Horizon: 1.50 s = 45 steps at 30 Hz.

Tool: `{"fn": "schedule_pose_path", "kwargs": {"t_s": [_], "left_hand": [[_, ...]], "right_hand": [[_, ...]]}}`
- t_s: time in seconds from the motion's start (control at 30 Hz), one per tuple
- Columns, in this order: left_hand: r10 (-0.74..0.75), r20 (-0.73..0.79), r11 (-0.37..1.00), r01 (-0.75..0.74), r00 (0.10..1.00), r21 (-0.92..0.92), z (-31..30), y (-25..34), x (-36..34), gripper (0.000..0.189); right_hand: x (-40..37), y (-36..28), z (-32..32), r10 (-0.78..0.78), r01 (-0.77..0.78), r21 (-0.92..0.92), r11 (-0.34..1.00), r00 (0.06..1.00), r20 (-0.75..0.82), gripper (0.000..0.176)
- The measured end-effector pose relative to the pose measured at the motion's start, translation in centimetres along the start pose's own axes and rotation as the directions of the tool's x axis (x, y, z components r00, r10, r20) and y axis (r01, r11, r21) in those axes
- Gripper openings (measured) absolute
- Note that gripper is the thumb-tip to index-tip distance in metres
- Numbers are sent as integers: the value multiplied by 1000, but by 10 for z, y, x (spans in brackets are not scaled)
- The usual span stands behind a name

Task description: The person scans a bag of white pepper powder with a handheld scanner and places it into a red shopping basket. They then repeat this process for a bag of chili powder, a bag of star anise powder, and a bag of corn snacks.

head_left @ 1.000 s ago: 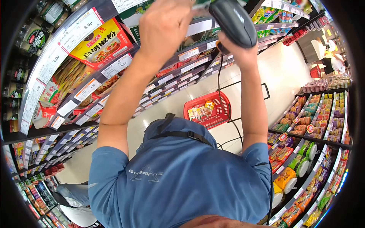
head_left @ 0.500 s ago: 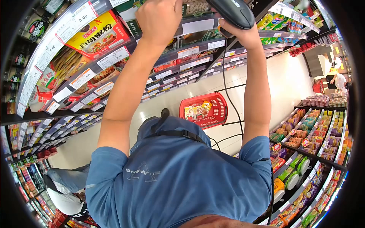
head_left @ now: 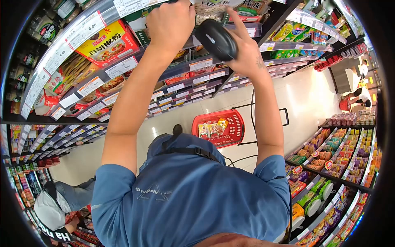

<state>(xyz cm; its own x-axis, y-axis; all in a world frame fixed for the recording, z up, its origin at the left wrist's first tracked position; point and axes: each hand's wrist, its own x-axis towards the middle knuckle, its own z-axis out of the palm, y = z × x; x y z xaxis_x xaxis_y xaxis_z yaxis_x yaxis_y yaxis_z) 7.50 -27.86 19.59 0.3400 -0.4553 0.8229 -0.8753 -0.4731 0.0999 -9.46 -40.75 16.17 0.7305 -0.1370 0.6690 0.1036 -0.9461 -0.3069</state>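
My right hand (head_left: 247, 51) holds a black barcode scanner (head_left: 216, 41), its rounded back toward me. The index finger stretches up past the scanner. Close on the left, my left hand (head_left: 170, 26) is closed at the upper shelf, its fingers curled away from me. Whatever it grips is hidden. Between and behind the hands lies a clear-fronted bag of pale peppercorns (head_left: 207, 9). A green bag (head_left: 142, 17) shows left of my left hand. A yellow and red seasoning package (head_left: 108, 44) stands lower left on the shelf.
A red shopping basket (head_left: 237, 127) on the floor holds several packets (head_left: 221, 125). Price-tagged shelf edges (head_left: 84, 31) curve before me. A cable (head_left: 240, 159) hangs below my right arm. Another person (head_left: 51, 208) is at lower left; snack shelves (head_left: 341, 154) stand at right.
My right hand has brought the scanner left and down, beside my left hand, and turned it. My left hand stays at the shelf. The person at lower left has shifted, and an arm now shows.
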Motion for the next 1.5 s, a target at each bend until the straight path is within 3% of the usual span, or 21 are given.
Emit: {"fn": "schedule_pose_path", "kwargs": {"t_s": [0.07, 0.13, 0.2, 0.27, 0.3, 0.37, 0.5, 0.57, 0.7, 0.8, 0.87, 0.97, 1.13, 1.23, 1.33, 1.43, 1.5], "left_hand": [[-38, 62, 999, 39, 997, -6, -5, 5, 3, 20], [-38, 127, 999, 35, 991, 25, -7, 4, 4, 22], [-41, 133, 999, 40, 990, 11, -7, 4, 4, 24], [-45, 140, 999, 46, 989, -5, -9, 8, 4, 26], [-45, 143, 998, 52, 989, -45, -12, 12, 4, 28], [-38, 145, 995, 51, 989, -87, -10, 14, 6, 30], [-53, 230, 995, 72, 972, -76, 4, 14, 6, 35], [-69, 271, 997, 77, 960, -20, 6, 14, 8, 37], [-101, 263, 995, 98, 960, 23, 0, 18, 8, 29], [-66, 227, 995, 81, 972, -54, -3, 17, 6, 29], [-137, 276, 986, 156, 951, -51, -7, 18, 5, 37], [-117, 179, 988, 132, 977, -78, 2, 15, 3, 35], [-52, 79, 998, 53, 996, -20, 19, 8, 8, 27], [-82, 125, 996, 78, 989, 40, 12, 12, 10, 24], [-108, 229, 992, 120, 967, -39, 0, 15, 7, 28], [-88, 128, 987, 104, 988, -123, -12, 20, -3, 32], [-93, -17, 955, 84, 996, -285, -14, 22, -8, 36]], "right_hand": [[9, -4, -5, -1, 0, -75, 997, 1000, -14, 57], [26, -18, -21, 169, -128, -162, 978, 949, 267, 71], [29, -17, -19, 114, -83, -139, 987, 967, 230, 70], [34, -20, -21, 269, -202, -216, 955, 898, 349, 65], [31, -16, -17, 270, -203, -218, 955, 899, 345, 65], [20, -5, -5, 98, -47, -288, 956, 982, 164, 51], [15, -7, -7, 143, -86, -265, 960, 968, 206, 58], [14, -3, -5, 63, -8, -266, 964, 978, 197, 44], [15, -3, -3, 25, 25, -287, 958, 985, 170, 43], [12, -3, 1, 22, 31, -287, 957, 983, 181, 42], [11, -3, 1, 30, 31, -293, 956, 979, 203, 40], [11, -8, 2, 123, -37, -334, 942, 963, 241, 43], [10, -12, 3, 64, 27, -372, 928, 971, 232, 32], [8, -13, 5, 5, 63, -342, 938, 981, 194, 31], [7, -13, 6, -8, 72, -327, 942, 981, 192, 28], [13, -12, 6, 19, 52, -328, 943, 978, 209, 26], [20, -16, 4, 34, 41, -328, 944, 975, 220, 25]]}}
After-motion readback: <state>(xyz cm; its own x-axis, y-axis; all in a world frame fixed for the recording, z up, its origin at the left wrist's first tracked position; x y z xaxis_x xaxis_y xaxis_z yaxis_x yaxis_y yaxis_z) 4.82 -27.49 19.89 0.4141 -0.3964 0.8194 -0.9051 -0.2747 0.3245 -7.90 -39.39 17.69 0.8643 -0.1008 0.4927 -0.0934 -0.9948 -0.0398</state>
